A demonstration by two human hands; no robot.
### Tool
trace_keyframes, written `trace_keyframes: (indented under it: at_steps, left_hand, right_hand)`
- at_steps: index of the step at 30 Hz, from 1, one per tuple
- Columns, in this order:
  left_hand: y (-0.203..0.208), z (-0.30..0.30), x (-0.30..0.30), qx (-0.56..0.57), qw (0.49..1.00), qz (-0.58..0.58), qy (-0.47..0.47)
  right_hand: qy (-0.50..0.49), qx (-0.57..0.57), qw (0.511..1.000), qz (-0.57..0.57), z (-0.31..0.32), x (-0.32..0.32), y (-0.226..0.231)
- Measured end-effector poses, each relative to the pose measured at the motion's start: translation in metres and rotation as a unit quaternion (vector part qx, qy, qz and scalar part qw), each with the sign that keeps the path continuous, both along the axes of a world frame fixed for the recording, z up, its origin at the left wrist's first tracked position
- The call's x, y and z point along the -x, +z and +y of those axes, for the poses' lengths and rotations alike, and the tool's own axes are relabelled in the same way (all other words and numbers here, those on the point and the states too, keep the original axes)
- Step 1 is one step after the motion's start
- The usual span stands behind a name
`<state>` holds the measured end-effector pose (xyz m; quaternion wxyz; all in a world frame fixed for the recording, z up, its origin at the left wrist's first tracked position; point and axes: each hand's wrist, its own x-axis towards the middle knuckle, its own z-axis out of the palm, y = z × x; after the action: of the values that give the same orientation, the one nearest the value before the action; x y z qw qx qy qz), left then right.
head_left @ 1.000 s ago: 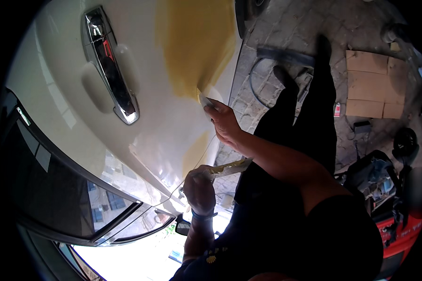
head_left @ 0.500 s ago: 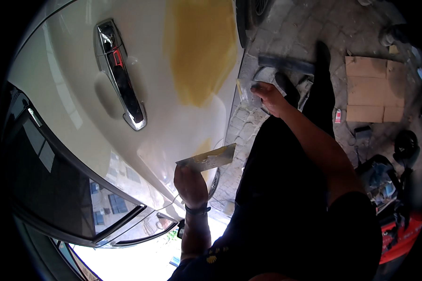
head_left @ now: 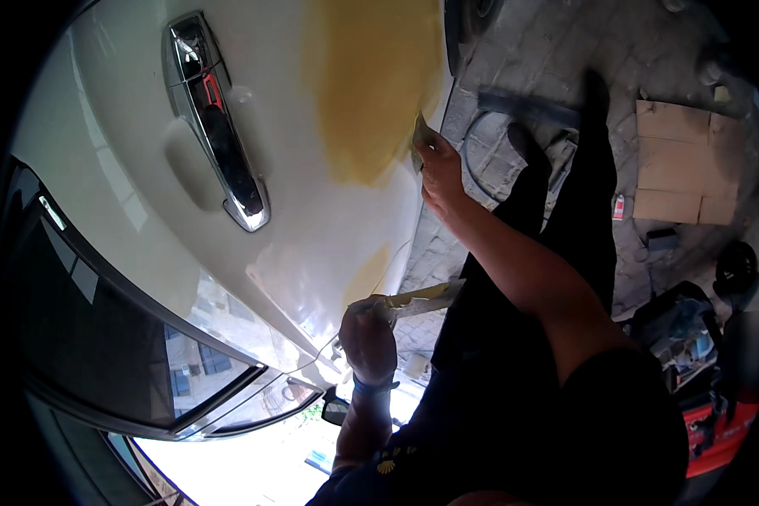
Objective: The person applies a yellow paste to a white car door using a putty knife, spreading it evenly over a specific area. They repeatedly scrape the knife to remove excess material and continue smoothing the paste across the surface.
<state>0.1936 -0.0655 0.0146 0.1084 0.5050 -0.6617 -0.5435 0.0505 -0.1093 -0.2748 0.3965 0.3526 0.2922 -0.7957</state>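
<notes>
My left hand (head_left: 369,344), with a band on its wrist, is closed on a flat metal plate (head_left: 426,301) that carries a streak of yellow filler putty (head_left: 430,293). Further off, my right hand (head_left: 443,171) pinches a thin putty spreader (head_left: 420,139). The spreader is on edge at the border of the large yellow putty patch (head_left: 367,93) on the pale car door (head_left: 287,169); whether it touches the panel I cannot tell. A smaller yellow patch (head_left: 369,274) lies on the panel beyond my left hand.
A chrome and black door handle (head_left: 219,126) stands out at left, above the dark side window (head_left: 84,304). Flattened cardboard (head_left: 675,160), a small red and white tube (head_left: 619,207) and a red container (head_left: 721,434) are on the paved ground (head_left: 540,51) at right.
My right hand has brought the spreader left, up to the large yellow patch. My left hand and its plate have shifted right and slightly down, and the plate is tilted more edge-on.
</notes>
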Motion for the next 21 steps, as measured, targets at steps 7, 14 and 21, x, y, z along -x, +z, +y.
trace_keyframes:
  at_steps: [7, 14, 21]
  left_hand:
    - [0.013, -0.012, 0.008, 0.0, 1.0, 0.023, -0.005]
    - [0.023, -0.018, 0.009, 0.04, 0.996, 0.072, 0.027]
    - [0.01, -0.042, -0.017, 0.091, 0.99, -0.061, -0.09]
  right_hand:
    - [0.021, 0.002, 1.0, -0.019, -0.009, -0.024, 0.128]
    - [0.278, 0.044, 0.923, 0.263, 0.04, -0.014, 0.185]
    - [0.223, 0.386, 0.876, 0.185, 0.15, 0.083, 0.16]
